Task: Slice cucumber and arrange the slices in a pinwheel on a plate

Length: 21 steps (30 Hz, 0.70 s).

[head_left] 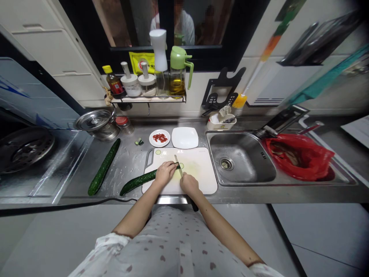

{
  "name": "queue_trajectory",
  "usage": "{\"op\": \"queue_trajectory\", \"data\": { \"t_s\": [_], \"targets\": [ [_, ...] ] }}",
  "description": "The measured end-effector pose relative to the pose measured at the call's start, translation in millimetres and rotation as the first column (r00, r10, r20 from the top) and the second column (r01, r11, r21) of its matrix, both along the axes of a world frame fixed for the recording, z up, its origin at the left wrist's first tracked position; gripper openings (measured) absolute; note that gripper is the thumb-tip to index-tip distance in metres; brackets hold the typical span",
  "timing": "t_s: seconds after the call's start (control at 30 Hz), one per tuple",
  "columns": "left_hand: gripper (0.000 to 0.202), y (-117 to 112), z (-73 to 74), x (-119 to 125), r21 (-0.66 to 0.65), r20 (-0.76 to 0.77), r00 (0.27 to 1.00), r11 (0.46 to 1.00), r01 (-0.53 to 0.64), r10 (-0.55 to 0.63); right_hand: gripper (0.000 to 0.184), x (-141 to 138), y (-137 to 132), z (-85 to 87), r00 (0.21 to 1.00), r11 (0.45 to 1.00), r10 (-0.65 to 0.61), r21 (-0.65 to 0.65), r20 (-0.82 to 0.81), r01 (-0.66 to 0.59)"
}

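Note:
My left hand (165,173) presses a long green cucumber (141,181) onto the white cutting board (206,175), fingers closed around it near its cut end. In my right hand (189,184) is a kitchen knife (177,159), its narrow blade upright against that end. A round pale slice (181,166) sits beside the blade. Another slice (158,152) lies at the board's upper left corner. The held cucumber's far end reaches past the board's left edge onto the steel counter. A second, whole cucumber (104,167) rests further left.
Behind the board stand a small plate (152,142) of chopped red pieces and a square white plate (185,137). To the right is a steel sink (245,165) with a red plastic bag (300,157). A lidded pot (98,123) and a seasoning shelf (150,99) stand at the back.

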<state>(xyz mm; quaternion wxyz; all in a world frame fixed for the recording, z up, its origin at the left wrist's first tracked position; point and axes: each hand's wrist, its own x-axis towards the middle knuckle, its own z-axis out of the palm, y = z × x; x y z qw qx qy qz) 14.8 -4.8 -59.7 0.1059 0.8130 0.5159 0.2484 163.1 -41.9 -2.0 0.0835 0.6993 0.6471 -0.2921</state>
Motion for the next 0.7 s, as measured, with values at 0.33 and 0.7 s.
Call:
{"op": "queue_trajectory", "data": {
  "t_s": [0.33,0.7],
  "targets": [
    [0.025,0.7,-1.4,-0.2,-0.004,0.001,1.0,1.0,0.001,-0.001,0.032,-0.8,-0.3,4.1,1.0,1.0,0.012,-0.012,0.005,-0.012],
    [0.025,0.7,-0.4,-0.1,-0.005,0.004,1.0,1.0,0.005,-0.005,0.033,-1.3,0.0,6.3,1.0,1.0,0.004,-0.018,0.002,-0.004]
  ]
}}
